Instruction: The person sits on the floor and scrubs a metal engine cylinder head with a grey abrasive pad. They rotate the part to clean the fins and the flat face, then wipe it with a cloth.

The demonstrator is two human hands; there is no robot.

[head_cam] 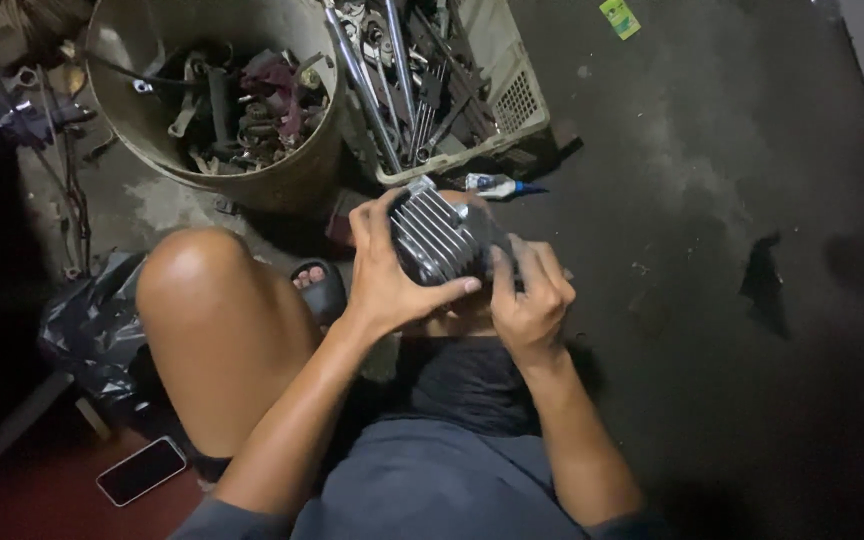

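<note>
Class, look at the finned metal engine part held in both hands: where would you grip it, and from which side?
Grip the finned metal part across its two opposite ends, one hand from each side, as the left hand and right hand do here. The ridged fins probably stop slipping, and its blocky bulk seems to need two hands.

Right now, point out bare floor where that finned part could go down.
Free: dark concrete floor right of the right hand, up to the black scrap. Crowded: the bucket and tool crate ahead, the knee left.
</note>
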